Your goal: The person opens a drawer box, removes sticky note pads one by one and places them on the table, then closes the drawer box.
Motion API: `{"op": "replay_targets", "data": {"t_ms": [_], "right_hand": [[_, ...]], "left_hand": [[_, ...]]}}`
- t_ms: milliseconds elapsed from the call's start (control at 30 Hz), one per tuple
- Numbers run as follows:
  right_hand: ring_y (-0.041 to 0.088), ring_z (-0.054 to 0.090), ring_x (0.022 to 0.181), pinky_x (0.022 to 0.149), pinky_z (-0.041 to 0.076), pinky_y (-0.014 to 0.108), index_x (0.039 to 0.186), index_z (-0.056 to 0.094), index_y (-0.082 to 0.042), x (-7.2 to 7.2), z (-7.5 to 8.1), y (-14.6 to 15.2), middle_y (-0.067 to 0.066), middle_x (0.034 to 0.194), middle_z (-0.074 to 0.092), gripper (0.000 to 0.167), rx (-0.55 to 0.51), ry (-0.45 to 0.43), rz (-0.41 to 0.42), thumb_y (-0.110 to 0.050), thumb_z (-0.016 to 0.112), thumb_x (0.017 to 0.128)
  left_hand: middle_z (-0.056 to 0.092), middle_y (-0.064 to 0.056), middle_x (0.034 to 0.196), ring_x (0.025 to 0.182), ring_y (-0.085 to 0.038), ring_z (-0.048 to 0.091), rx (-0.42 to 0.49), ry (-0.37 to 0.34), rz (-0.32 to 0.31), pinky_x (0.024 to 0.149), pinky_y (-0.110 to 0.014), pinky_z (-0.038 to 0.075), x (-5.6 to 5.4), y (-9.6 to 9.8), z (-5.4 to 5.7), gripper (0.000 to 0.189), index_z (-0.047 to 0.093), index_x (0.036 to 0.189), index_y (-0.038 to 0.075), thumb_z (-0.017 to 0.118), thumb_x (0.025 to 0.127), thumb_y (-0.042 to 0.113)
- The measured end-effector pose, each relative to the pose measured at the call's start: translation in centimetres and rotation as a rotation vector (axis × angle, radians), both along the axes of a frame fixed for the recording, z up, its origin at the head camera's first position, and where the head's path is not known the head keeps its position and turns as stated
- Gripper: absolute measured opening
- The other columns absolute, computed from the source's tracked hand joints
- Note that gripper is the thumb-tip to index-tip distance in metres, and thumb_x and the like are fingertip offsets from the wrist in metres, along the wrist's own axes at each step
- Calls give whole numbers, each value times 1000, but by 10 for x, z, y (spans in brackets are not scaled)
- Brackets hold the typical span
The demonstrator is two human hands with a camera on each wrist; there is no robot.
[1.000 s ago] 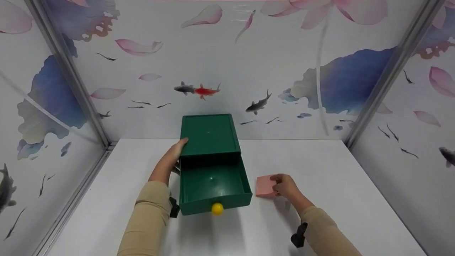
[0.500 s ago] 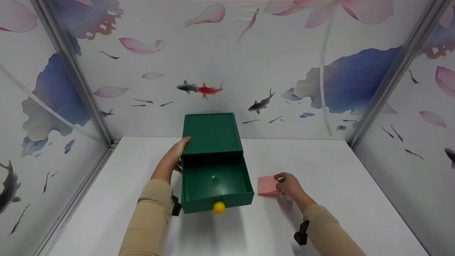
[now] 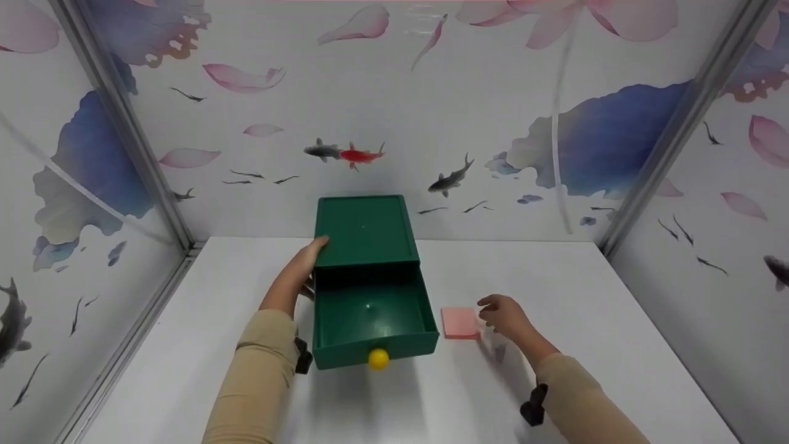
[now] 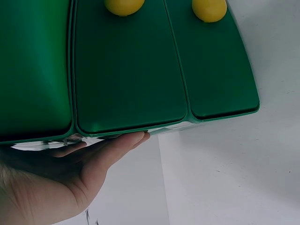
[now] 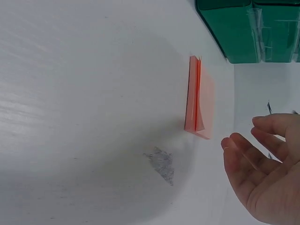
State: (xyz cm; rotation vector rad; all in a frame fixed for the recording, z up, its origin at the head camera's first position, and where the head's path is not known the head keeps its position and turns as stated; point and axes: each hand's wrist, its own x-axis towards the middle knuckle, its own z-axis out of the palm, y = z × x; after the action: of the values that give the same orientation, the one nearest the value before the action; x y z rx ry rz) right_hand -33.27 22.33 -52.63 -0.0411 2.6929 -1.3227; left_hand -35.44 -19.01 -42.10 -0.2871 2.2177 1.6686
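Observation:
A green drawer cabinet [image 3: 367, 231] stands against the back wall, its top drawer [image 3: 404, 345] pulled out and bare inside. A yellow knob [image 3: 378, 359] sits on that drawer's front. My left hand [image 3: 303, 262] rests along the cabinet's left side, thumb at the top edge; in the left wrist view its fingers lie against the side wall. Right of the drawer, a pad of pink sticky notes [image 3: 459, 323] lies on the table, its top sheets slightly lifted in the right wrist view. My right hand [image 3: 506, 316] hovers just right of the pad, fingers loosely bent, holding nothing.
Two lower drawers with yellow knobs [image 4: 209, 8] are closed in the left wrist view. The white table [image 3: 555, 283] is bounded by printed walls at the back and sides. A grey patch [image 5: 161, 165] shows on the tabletop near the pad.
My right hand has let go of the sticky notes and drawn back a little to the right. The pad now lies flat on the table. My left hand stays on the cabinet.

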Motion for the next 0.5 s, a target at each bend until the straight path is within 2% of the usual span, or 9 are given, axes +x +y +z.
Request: {"op": "replay_targets", "data": {"t_ms": [267,500], "right_hand": [[32,64,88,68,54,36,119,61,6,14,14,-9,11,102,65,27,14,40,66,-4,60,94],[27,62,88,75,55,38,116,66,-2,28,23,-23,5,101,65,23,12,13,96,-9,64,94]], "left_hand": [[36,-34,140,113,-52,50,5,25,5,83,-57,51,2,0,1,88,21,154,2,32,94,66],[35,-34,141,113,-51,50,8,22,15,85,-57,50,2,-1,0,88,22,153,2,32,94,66]]}}
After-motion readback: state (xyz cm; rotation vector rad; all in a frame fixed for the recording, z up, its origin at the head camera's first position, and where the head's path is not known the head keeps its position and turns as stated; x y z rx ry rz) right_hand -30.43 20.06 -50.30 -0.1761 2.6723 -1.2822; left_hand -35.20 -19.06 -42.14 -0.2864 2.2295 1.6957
